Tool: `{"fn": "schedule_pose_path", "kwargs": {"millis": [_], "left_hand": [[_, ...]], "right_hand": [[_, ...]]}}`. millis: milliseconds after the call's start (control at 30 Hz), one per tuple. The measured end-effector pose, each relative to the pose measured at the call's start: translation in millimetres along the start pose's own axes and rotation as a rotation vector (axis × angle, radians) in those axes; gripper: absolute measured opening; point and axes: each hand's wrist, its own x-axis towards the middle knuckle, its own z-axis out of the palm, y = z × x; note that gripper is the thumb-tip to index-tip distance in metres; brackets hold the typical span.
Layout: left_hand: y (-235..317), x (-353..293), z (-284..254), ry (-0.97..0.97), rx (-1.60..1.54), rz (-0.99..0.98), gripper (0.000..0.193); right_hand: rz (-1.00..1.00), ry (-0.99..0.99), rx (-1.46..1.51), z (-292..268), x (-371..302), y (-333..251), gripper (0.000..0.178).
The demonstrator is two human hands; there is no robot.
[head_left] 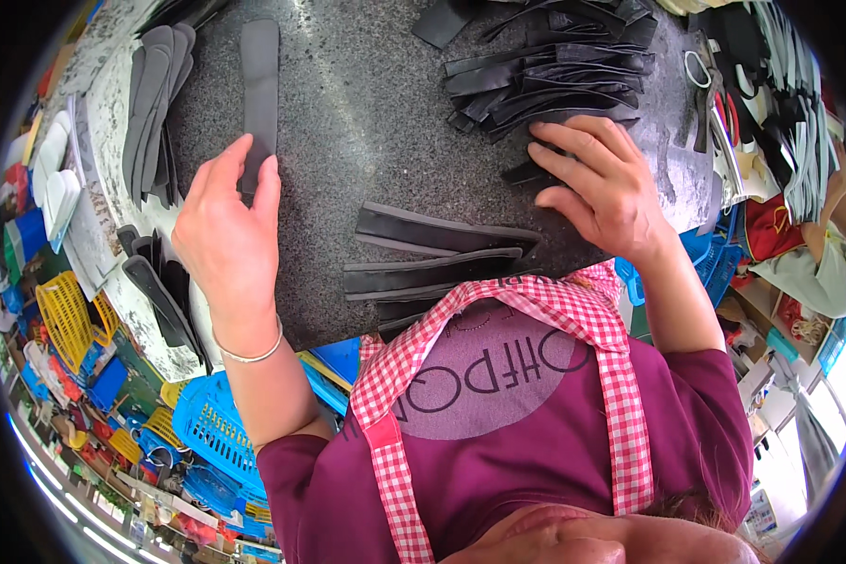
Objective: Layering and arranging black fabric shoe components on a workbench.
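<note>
My left hand [227, 230] has its thumb and index finger at the two edges of a long dark grey strip [260, 75], near its lower end. The strip, rounded at the far end, lies lengthwise on the speckled dark tabletop [367, 122]. At the right, my right hand [603, 183] rests with fingers apart at the near edge of a pile of black strips [545, 80]. A short dark strip [528, 173] shows beside its thumb, partly hidden. Folded black strips with grey edges [442, 254] lie between me and the tabletop's middle.
Stacks of grey rounded strips [155, 103] stand along the left edge, with more dark strips [167, 296] nearer. A bundle of strips [794, 122] and scissors-like red handles [727, 117] are at the right. Blue baskets [218, 423] and a yellow basket [66, 305] sit beyond the table.
</note>
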Motion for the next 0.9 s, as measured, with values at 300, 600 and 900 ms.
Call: {"fn": "schedule_pose_path", "kwargs": {"millis": [300, 600, 900], "left_hand": [[32.0, 14.2, -0.3, 0.244, -0.268, 0.544, 0.025], [78.8, -31.5, 22.5, -0.091, -0.337, 0.675, 0.037], [70.1, -59.2, 10.5, -0.182, -0.369, 0.57, 0.036]], "right_hand": [[0.234, -0.08, 0.145, -9.5, -13.8, 0.0, 0.035], [0.441, 0.129, 0.118, -54.1, -9.0, 27.6, 0.014], [0.207, -0.023, 0.542, -3.6, 58.9, -37.2, 0.01]]}}
